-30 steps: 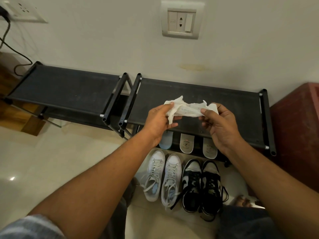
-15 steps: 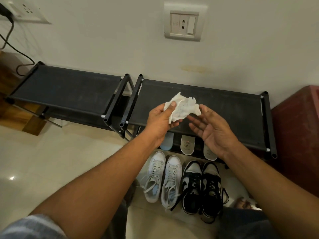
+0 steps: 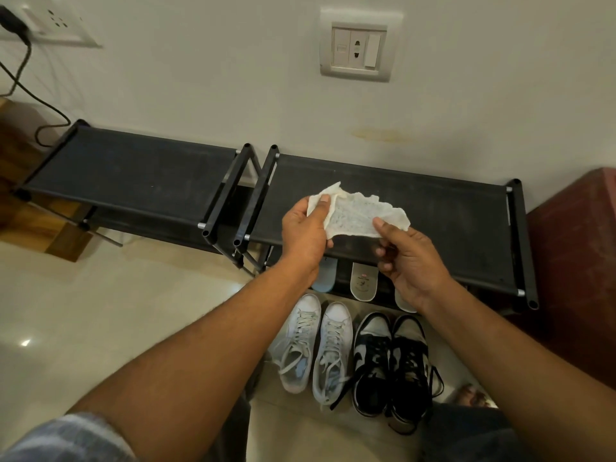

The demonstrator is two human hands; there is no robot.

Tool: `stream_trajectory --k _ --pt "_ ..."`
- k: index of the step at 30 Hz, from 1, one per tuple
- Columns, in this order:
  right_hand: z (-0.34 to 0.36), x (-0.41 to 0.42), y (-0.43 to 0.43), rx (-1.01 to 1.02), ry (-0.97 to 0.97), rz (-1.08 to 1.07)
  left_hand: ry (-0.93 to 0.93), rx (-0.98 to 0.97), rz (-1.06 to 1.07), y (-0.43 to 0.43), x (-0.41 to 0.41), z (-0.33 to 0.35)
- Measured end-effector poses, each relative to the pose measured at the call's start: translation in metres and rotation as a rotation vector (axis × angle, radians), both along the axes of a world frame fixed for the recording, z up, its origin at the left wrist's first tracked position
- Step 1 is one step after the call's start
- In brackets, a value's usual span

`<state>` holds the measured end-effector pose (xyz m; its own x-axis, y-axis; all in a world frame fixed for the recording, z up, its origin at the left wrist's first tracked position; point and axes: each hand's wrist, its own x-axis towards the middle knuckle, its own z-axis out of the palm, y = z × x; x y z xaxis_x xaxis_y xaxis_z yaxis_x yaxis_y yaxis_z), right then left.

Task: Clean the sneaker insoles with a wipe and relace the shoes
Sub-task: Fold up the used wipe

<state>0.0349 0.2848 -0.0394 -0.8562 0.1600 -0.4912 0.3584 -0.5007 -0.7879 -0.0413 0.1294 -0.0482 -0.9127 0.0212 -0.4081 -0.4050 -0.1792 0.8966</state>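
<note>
A crumpled white wipe [image 3: 358, 214] is stretched between both hands above the black shoe rack [image 3: 450, 221]. My left hand [image 3: 305, 233] grips its left end with thumb on top. My right hand [image 3: 408, 261] pinches its right lower edge. On the floor below stand a pair of white sneakers [image 3: 316, 345] and a pair of black-and-white sneakers [image 3: 390, 358], both laced. Three insoles lean at the rack's lower shelf: a blue one [image 3: 325, 276], a grey one [image 3: 363, 281] and another [image 3: 405, 303] partly hidden by my right wrist.
A second black rack [image 3: 133, 175] stands to the left. A dark red box [image 3: 580, 261] sits at the right. Wall sockets [image 3: 358, 48] and a black cable [image 3: 23, 78] are on the wall. Pale tiled floor [image 3: 116, 311] spreads to the left.
Half a second ago the wipe was bunched in my left hand alone with the right hand open beside it. Now the right hand pinches the wipe again and it is spread out between both hands.
</note>
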Motion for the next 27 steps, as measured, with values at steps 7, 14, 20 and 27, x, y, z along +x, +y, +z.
stream_trajectory --k 7,14,20,27 --pt "0.002 0.001 -0.012 -0.181 0.091 -0.107 0.021 -0.036 0.023 0.002 0.006 0.004" --pt "0.0 -0.002 -0.012 -0.11 0.166 -0.138 0.078 -0.11 -0.101 0.012 0.022 0.0" --pt "-0.007 -0.005 -0.002 0.108 0.11 -0.169 0.07 -0.022 -0.22 0.008 0.016 0.006" --pt "-0.003 -0.004 0.002 0.217 0.103 -0.093 0.047 -0.071 -0.267 0.005 0.013 0.009"
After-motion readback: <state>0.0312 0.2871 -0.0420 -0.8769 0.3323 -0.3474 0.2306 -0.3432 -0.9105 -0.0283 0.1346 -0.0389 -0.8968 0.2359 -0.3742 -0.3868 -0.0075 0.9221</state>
